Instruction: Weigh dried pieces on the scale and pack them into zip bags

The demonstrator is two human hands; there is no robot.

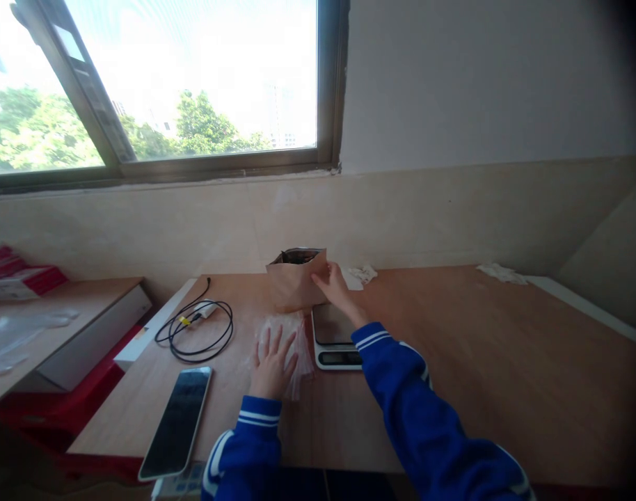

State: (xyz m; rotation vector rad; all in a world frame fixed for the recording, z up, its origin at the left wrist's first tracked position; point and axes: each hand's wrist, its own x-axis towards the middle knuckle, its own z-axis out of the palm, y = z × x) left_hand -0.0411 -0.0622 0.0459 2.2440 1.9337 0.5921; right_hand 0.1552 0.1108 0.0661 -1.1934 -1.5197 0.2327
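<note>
My right hand (335,285) grips the right side of a brown kraft paper pouch (293,287). The pouch stands upright with its top open, and something dark shows inside. My left hand (273,362) lies with fingers spread on a stack of clear zip-lock bags (301,351) with reddish edges. Just to the right of the bags sits a white kitchen scale (321,358) with a dark platform, partly covered by my right forearm. Whatever its display reads is too dim to make out.
A smartphone (178,421) lies at the table's front left edge. Behind it are a coiled black cable (229,334) and a white adapter (206,308). Crumpled white paper (367,273) rests by the wall. Another table at left holds pink-and-white boxes (30,282) and clear plastic (20,341).
</note>
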